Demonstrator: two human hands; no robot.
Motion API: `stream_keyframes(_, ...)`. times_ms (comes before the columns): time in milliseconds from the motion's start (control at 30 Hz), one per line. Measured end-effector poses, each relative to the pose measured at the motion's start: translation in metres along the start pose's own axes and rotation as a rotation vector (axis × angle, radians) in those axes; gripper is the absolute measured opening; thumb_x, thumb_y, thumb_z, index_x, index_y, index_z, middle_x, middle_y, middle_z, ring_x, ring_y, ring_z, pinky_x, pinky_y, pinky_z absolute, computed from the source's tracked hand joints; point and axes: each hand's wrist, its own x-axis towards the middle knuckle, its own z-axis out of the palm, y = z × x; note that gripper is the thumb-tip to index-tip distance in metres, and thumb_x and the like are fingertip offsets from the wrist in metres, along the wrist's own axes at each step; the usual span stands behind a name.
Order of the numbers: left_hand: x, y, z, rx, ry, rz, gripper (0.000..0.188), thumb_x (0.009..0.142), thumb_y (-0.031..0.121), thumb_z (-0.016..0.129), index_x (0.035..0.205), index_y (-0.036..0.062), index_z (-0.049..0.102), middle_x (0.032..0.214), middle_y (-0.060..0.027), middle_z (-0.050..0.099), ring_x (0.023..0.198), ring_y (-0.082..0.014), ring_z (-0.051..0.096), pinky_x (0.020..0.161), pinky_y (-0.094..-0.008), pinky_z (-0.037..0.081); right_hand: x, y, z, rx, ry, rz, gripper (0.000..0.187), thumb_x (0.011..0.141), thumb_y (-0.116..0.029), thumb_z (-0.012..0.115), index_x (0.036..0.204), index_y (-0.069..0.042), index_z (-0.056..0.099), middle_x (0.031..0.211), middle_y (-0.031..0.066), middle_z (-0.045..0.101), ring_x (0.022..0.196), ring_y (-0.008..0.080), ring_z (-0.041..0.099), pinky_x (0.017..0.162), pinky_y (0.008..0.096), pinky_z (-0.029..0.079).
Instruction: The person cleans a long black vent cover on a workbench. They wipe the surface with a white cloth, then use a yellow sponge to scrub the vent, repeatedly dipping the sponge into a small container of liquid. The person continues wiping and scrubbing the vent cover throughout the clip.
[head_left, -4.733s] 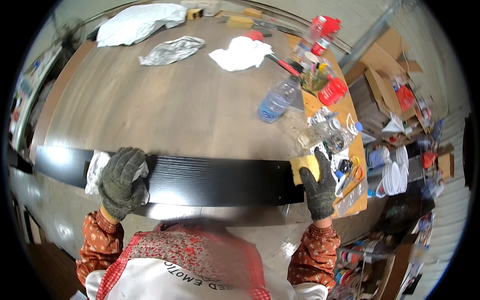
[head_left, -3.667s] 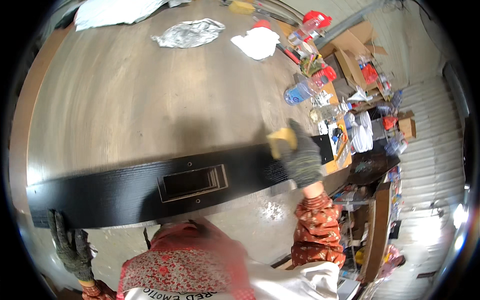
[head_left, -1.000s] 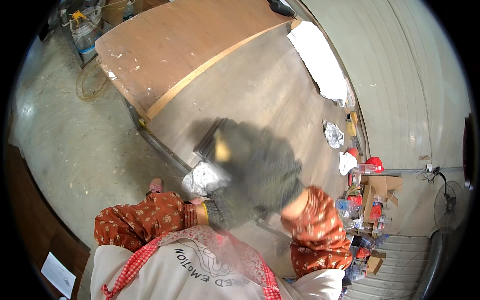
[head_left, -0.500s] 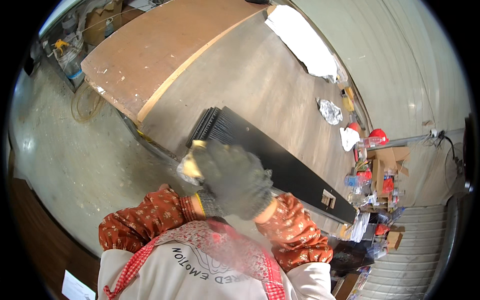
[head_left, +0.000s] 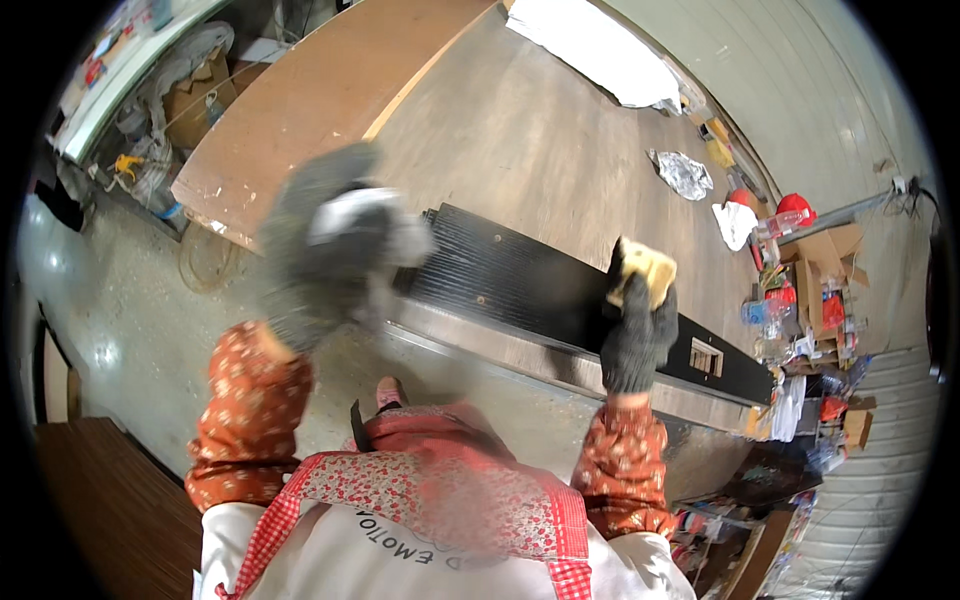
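Black board (head_left: 515,275) lies along the bench (head_left: 500,150) edge nearest the person, presumably for easy reach. Left hand (head_left: 325,250), blurred, by board's left end, curled round white cloth (head_left: 355,212), probably bunched for grip. Right hand (head_left: 638,338), at board's right half, fingers closed on yellow sponge (head_left: 650,270), likely leaving one face free; contact unclear.

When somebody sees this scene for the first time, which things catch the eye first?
Probably the long black board, lying along the near edge of the table. By its left end, the blurred left hand holds a white cloth. Farther right, the right hand grips a yellow sponge-like block.
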Motion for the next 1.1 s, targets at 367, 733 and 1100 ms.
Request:
stream_keyframes(367,0.067,-0.096,-0.009,0.732,-0.387,0.105,0.043,0.091,0.024,0.065,0.123,-0.0014,0.054,0.112,-0.0164,0.067,0.105,-0.0270,0.065,0.089,-0.0348,0.051,-0.001,0.015,0.011,0.177,0.038,0.053,0.032,0.095,-0.023,0.064,0.115,0.002,0.062,0.098,0.0029,0.067,0.084,0.0089,0.061,0.073,0.0249,0.050)
stream_keyframes(733,0.043,-0.083,-0.005,0.677,-0.517,0.011,0.052,0.086,0.013,0.071,0.133,0.0029,0.051,0.127,-0.0111,0.061,0.118,-0.0195,0.057,0.102,-0.0320,0.044,-0.005,0.015,0.005,-0.009,0.093,0.008,0.033,0.090,-0.023,0.071,0.112,0.001,0.064,0.097,0.0044,0.067,0.085,0.0102,0.061,0.076,0.0262,0.050)
stream_keyframes(1100,0.059,-0.075,0.004,0.908,-0.737,0.241,0.047,0.087,0.004,0.066,0.131,-0.0012,0.052,0.124,-0.0135,0.062,0.114,-0.0201,0.060,0.098,-0.0314,0.048,-0.076,-0.017,0.091,-0.371,-0.374,-0.926,0.037,0.084,-0.018,0.060,0.120,-0.008,0.061,0.106,0.0128,0.061,0.074,0.0283,0.062,0.066,0.0441,0.052)
